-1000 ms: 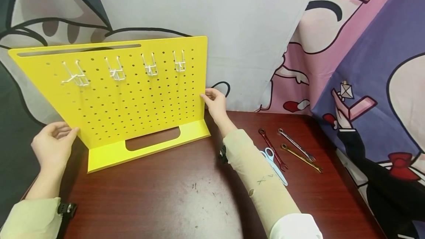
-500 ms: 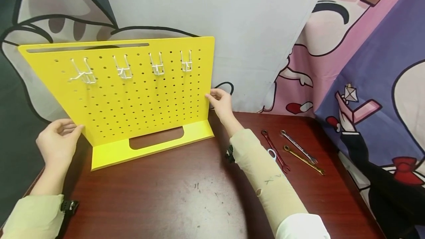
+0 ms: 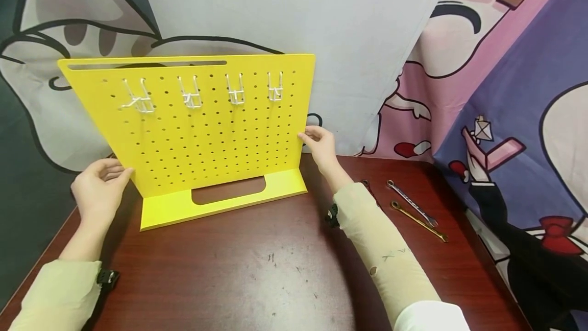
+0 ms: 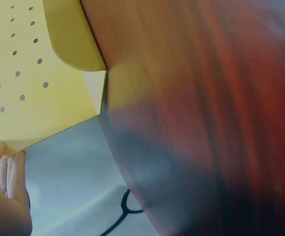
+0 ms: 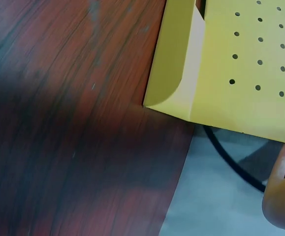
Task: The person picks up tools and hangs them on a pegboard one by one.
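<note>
A yellow pegboard (image 3: 220, 142) stands upright on its bent base at the back of the table, with several white wire hooks (image 3: 236, 96) along its upper part. My left hand (image 3: 98, 188) pinches the board's left edge low down, thumb in front and fingers behind. On the opposite side my right hand (image 3: 321, 147) pinches the right edge at about mid height. In the left wrist view the fingers (image 4: 17, 177) reach behind the board's edge. The right wrist view shows the right hand (image 5: 283, 196) at the other edge, partly cut off by the frame.
To the right on the brown table (image 3: 257, 280) lie a silver wrench (image 3: 412, 203) and a gold wrench (image 3: 419, 221). A dark red wrench (image 3: 371, 192) is mostly hidden by the right sleeve. A printed cloth (image 3: 358, 40) hangs behind the table.
The pegboard has shifted to the right in the head view, with both hands still gripping its edges. The right forearm now covers the light blue scissors and most of the red wrench.
</note>
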`<action>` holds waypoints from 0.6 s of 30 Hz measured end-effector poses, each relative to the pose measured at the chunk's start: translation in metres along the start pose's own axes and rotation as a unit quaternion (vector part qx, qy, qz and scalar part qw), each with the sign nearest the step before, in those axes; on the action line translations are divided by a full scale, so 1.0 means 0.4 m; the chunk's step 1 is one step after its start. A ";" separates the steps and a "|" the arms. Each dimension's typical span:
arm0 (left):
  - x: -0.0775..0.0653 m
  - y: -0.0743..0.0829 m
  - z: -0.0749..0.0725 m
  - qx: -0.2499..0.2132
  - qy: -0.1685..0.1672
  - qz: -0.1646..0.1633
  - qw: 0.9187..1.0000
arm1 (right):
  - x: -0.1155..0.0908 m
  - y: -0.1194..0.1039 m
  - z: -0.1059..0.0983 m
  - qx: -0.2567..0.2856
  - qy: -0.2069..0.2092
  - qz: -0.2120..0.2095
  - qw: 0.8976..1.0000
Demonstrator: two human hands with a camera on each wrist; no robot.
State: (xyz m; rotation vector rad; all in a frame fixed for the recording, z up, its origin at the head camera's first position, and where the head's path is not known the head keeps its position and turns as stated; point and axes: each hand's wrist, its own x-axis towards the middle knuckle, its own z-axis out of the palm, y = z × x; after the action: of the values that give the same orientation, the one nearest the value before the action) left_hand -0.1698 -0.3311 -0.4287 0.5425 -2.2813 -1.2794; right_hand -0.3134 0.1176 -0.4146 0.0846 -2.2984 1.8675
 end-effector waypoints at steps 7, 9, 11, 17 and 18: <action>0.007 0.015 0.038 0.000 -0.020 0.017 1.000 | -0.005 0.003 -0.050 0.002 0.011 0.011 1.000; 0.008 0.023 0.053 0.003 -0.026 0.021 0.999 | -0.004 0.006 -0.068 0.006 0.018 0.017 1.000; 0.010 0.030 0.065 0.003 -0.031 0.026 0.999 | -0.004 0.009 -0.084 0.008 0.022 0.022 0.999; 0.015 0.049 0.107 -0.009 -0.043 0.044 0.998 | -0.008 0.019 -0.134 0.008 0.033 0.032 0.999; 0.015 0.053 0.114 -0.012 -0.044 0.047 0.998 | -0.009 0.020 -0.142 0.009 0.034 0.033 0.999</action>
State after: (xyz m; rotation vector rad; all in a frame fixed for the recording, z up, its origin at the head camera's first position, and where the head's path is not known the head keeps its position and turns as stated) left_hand -0.2030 -0.2929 -0.4300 0.3732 -2.3294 -1.3069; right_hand -0.3054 0.1743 -0.4119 -0.0533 -2.2649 1.8921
